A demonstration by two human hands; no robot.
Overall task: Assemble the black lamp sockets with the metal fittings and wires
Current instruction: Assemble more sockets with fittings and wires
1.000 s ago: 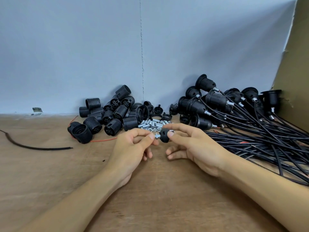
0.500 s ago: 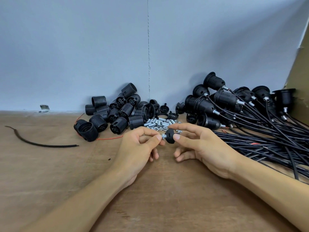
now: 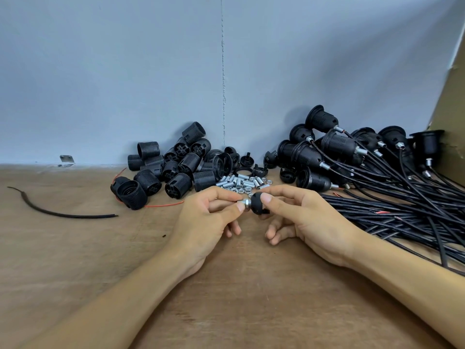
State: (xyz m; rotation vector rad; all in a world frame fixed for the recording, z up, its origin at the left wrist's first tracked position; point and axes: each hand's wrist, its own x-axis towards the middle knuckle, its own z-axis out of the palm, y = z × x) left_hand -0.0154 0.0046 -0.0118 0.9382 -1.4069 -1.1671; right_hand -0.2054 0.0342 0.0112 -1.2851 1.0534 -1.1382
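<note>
Loose socket bodies (image 3: 176, 170) sit piled at the back left of the desk (image 3: 75, 260), with spare metal fittings (image 3: 241, 183) heaped just beside them, within easy reach. My left hand (image 3: 208, 220) pinches one threaded fitting (image 3: 243, 204) by its end, probably to turn it. My right hand (image 3: 309, 220) steadies the black cap (image 3: 259, 207) it enters, fingers (image 3: 281, 191) curled round the dome. Finished wired sockets (image 3: 352, 157) lie stacked rightward, out of the way.
</note>
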